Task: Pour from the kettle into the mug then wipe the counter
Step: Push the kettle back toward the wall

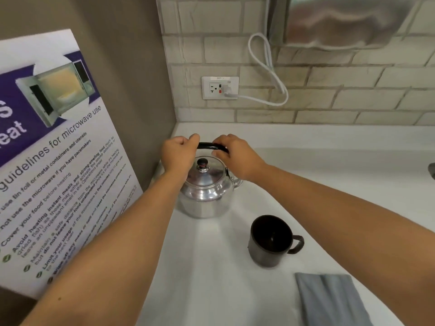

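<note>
Both my hands, left hand [179,153] and right hand [233,154], grip the black handle [211,146] of the kettle [204,191] at frame centre, steadying it for lifting; the mug [270,241] waits lower right on the bench [211,278].

The white counter [211,278] runs back to a tiled wall and into a corner on the left. A metal kettle [204,196] stands on it near that corner. A dark mug [270,241] stands upright nearer the front and to the right, apart from the kettle, its handle pointing right. A folded grey cloth [329,300] lies flat just in front of the mug.
</note>
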The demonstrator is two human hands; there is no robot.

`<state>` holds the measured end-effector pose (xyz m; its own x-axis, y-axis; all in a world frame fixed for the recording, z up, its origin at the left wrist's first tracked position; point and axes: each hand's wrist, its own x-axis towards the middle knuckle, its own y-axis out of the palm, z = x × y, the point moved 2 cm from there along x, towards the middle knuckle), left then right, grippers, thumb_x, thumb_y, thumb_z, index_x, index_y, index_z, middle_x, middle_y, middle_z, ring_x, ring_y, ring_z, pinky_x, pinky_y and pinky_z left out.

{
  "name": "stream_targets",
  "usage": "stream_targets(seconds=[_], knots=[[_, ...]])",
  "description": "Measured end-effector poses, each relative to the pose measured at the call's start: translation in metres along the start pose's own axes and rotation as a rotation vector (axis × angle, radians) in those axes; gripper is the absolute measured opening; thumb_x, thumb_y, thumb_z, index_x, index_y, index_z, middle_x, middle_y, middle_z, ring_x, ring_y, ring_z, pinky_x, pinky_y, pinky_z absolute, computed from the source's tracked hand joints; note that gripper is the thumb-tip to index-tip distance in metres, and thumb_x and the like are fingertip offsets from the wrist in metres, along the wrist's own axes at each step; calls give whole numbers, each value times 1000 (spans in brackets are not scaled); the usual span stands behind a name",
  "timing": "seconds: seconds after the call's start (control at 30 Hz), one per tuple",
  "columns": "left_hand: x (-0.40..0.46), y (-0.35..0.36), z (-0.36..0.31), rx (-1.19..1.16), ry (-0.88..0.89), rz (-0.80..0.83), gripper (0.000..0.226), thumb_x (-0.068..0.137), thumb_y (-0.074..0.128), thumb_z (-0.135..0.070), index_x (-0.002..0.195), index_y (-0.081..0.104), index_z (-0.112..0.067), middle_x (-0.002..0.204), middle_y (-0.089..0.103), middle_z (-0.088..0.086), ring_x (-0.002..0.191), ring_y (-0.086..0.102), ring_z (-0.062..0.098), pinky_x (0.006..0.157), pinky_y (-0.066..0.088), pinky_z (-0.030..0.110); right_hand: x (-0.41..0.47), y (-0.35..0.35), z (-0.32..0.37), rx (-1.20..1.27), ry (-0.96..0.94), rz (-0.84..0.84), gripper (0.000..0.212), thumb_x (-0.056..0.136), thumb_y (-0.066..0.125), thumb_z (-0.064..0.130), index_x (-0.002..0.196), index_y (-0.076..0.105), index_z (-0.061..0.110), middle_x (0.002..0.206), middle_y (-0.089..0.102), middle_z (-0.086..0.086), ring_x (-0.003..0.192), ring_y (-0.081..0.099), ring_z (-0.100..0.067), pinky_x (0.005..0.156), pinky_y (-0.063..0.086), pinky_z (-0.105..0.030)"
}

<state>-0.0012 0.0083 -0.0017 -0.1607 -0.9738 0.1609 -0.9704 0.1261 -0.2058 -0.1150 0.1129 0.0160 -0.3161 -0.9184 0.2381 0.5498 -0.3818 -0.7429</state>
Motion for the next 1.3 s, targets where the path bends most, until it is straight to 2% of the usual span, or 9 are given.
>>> stream_targets(seconds=[0.17,0.33,0.4,0.5,0.63,0.77,0.97,1.2,1.3], knots=[[15,6,16,8,-16,19,29,67,61,-30,51,51,-8,37,28,-9,39,25,8,36,24,18,13,9,-11,12,-4,0,31,92,58,23,121,63,15,93,49,-5,84,51,-19,79,37,-25],[28,6,23,30,12,9,37,73,58,-31,61,57,4,41,34,-4,36,27,8,33,23,17,22,16,-17,55,19,-49,37,90,61,26,124,61,14,100,57,-9,91,57,-22,81,41,-26],[31,5,24,20,35,31,35,77,52,-32,61,57,-2,41,38,-8,38,31,6,39,29,19,24,17,-18,138,57,-84,33,88,64,23,118,59,10,103,61,-12,90,61,-27,83,50,-35],[34,3,28,-78,50,44,20,83,45,-28,72,55,-15,74,54,-1,63,46,8,58,37,24,27,18,-19,156,44,-145,18,89,61,14,104,55,6,103,59,-13,81,60,-28,81,53,-42],[43,5,36,-66,108,30,14,90,45,-15,81,53,-23,100,55,7,85,50,14,67,38,11,36,24,-24,106,62,-190,14,90,58,10,104,60,7,106,57,-13,80,62,-26,81,54,-40],[54,10,44,-3,52,99,20,91,46,-11,91,64,-21,107,62,2,93,55,14,80,40,19,43,31,-32,88,162,-214,24,92,53,6,113,65,6,112,55,-18,87,65,-34,85,54,-41],[55,12,60,76,37,62,22,92,53,-8,107,68,-6,110,69,10,96,61,18,83,43,20,50,40,-39,83,286,-196,28,92,50,8,114,66,5,112,65,-21,96,64,-35,88,52,-39],[53,18,66,240,96,44,22,90,55,-4,105,71,-2,110,71,15,103,65,26,82,42,16,50,46,-43,-39,309,-161,28,86,43,-1,89,71,-4,90,69,-19,79,64,-34,72,55,-38],[48,19,68,237,92,34,23,91,55,-6,107,70,-2,111,71,14,106,64,25,89,44,20,50,48,-46,-94,327,-127,28,82,42,-5,58,55,2,59,49,-12,58,46,-28,49,35,-26]])
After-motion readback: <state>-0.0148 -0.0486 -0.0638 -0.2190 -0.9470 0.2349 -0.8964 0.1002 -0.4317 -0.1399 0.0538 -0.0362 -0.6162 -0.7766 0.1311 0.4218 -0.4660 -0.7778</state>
